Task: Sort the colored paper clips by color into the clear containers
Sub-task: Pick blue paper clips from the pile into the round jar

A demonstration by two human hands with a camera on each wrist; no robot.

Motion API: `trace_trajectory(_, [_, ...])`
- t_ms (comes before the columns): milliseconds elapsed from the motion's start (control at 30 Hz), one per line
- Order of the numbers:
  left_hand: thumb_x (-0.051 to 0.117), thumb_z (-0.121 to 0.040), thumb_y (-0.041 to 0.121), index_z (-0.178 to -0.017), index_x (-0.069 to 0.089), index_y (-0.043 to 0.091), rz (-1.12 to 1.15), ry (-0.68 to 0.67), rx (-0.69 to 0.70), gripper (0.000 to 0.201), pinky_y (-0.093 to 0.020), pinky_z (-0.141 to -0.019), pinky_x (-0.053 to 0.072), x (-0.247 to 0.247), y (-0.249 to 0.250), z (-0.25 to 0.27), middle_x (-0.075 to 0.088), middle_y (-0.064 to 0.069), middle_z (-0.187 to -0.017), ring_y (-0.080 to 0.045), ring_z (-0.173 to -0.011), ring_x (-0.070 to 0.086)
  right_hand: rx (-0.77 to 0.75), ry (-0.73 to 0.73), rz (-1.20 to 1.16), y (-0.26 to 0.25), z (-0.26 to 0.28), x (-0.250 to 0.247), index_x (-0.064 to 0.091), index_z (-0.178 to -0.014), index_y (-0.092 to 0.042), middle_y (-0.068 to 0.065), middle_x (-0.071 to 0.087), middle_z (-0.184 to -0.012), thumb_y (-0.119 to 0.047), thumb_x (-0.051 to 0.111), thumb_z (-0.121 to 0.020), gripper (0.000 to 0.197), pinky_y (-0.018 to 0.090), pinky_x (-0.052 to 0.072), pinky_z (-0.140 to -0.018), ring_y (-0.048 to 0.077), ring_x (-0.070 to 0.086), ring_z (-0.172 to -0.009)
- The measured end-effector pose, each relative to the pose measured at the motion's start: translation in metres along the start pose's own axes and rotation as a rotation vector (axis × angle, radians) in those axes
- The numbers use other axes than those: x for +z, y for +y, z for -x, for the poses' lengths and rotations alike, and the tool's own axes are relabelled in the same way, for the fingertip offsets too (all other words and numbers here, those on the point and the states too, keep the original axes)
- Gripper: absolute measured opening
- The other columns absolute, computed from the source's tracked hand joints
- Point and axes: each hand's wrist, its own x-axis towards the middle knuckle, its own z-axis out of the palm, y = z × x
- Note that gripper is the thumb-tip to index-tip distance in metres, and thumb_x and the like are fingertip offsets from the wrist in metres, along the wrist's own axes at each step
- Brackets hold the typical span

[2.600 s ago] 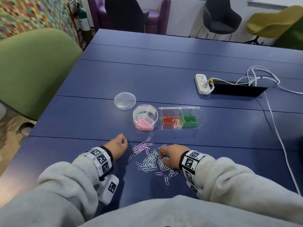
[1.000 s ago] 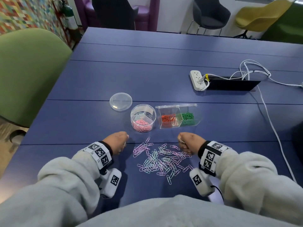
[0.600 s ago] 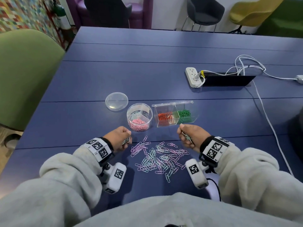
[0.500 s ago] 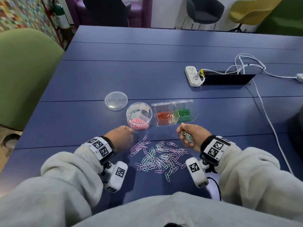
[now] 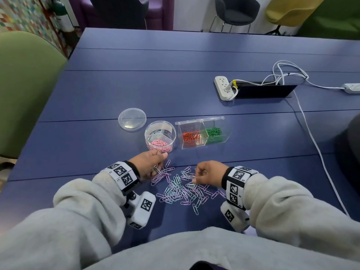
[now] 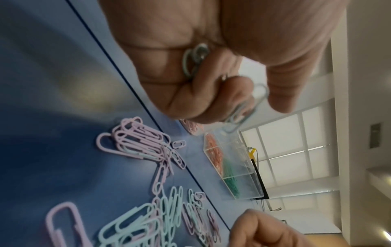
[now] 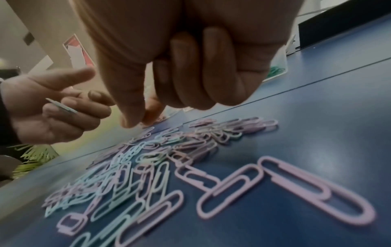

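The loose pile of paper clips [image 5: 183, 189] (lilac and pale blue) lies on the blue worktop [image 5: 175, 78], just in front of the round container [image 5: 160, 136]. At the pile's left edge, the left hand [image 5: 149, 165] grips several pale blue clips [image 6: 193, 62] in curled fingers. At its right edge, the right hand [image 5: 208, 172] pinches down; whether it holds a clip, I cannot tell. The rectangular container [image 5: 202, 134] stands right of the round one.

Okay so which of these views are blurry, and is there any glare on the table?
Head view: sharp, wide-angle bending at the edges. Left wrist view: left hand close and soft, loose clips blurred. Right wrist view: near lilac clips clear, farther ones smeared, pale glare on the table.
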Motion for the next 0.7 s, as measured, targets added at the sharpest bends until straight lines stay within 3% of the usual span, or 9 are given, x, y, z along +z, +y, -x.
trace_trajectory(100, [0.049, -0.096, 0.018, -0.071, 0.036, 0.016, 0.086, -0.040, -0.013, 0.029, -0.008, -0.032, 0.016, -0.001, 0.002, 0.001, 0.034, 0.005, -0.041, -0.005, -0.028, 0.027, -0.017, -0.050, 0.018, -0.003, 0.000, 0.002, 0.057, -0.079, -0.030, -0.013, 0.047, -0.068, -0.031, 0.069, -0.083, 0.013, 0.017, 0.039, -0.058, 0.001, 0.044, -0.061])
trace_trajectory(233, [0.061, -0.088, 0.002, -0.072, 0.042, 0.013, -0.007, -0.029, 0.018, 0.027, -0.010, -0.033, 0.018, -0.004, -0.003, 0.001, 0.034, 0.002, -0.042, -0.007, -0.030, 0.026, -0.053, -0.081, 0.076, -0.009, -0.002, 0.007, 0.062, -0.095, -0.030, -0.014, 0.044, -0.066, -0.028, 0.067, -0.085, 0.011, 0.017, 0.036, -0.055, 0.000, 0.041, -0.058])
trace_trajectory(333, [0.072, -0.081, 0.016, -0.064, 0.044, 0.015, -0.223, 0.038, 0.023, 0.033, -0.018, -0.040, 0.025, -0.006, -0.004, 0.000, 0.037, 0.003, -0.044, -0.012, -0.038, 0.029, -0.080, -0.066, 0.168, -0.015, -0.005, 0.011, 0.061, -0.099, -0.030, -0.017, 0.043, -0.069, -0.029, 0.065, -0.086, 0.013, 0.018, 0.035, -0.055, -0.002, 0.041, -0.060])
trace_trajectory(467, [0.073, -0.080, 0.031, -0.051, 0.037, 0.020, -0.418, 0.067, -0.033, 0.048, -0.022, -0.044, 0.027, -0.007, -0.006, 0.002, 0.034, 0.005, -0.042, -0.012, -0.038, 0.029, -0.085, -0.082, 0.254, -0.023, -0.007, 0.011, 0.060, -0.090, -0.025, -0.012, 0.055, -0.079, -0.023, 0.059, -0.087, 0.004, 0.018, 0.037, -0.051, 0.008, 0.050, -0.067])
trace_trajectory(567, [0.065, -0.086, 0.016, -0.048, 0.035, 0.018, -0.361, 0.074, -0.031, 0.049, -0.018, -0.041, 0.023, -0.008, -0.006, 0.006, 0.031, 0.003, -0.038, -0.012, -0.032, 0.025, -0.072, -0.066, 0.213, -0.022, -0.009, 0.011, 0.062, -0.088, -0.021, -0.009, 0.057, -0.076, -0.019, 0.055, -0.086, 0.007, 0.019, 0.040, -0.051, 0.008, 0.050, -0.062])
trace_trajectory(700, [0.053, -0.081, -0.002, -0.046, 0.032, 0.016, -0.394, 0.130, -0.017, 0.045, -0.016, -0.040, 0.029, -0.011, -0.006, 0.011, 0.034, -0.001, -0.035, -0.013, -0.027, 0.032, -0.054, -0.010, 0.095, -0.016, -0.010, 0.004, 0.058, -0.082, -0.025, -0.012, 0.055, -0.074, -0.023, 0.059, -0.086, 0.005, 0.023, 0.049, -0.062, 0.010, 0.054, -0.068])
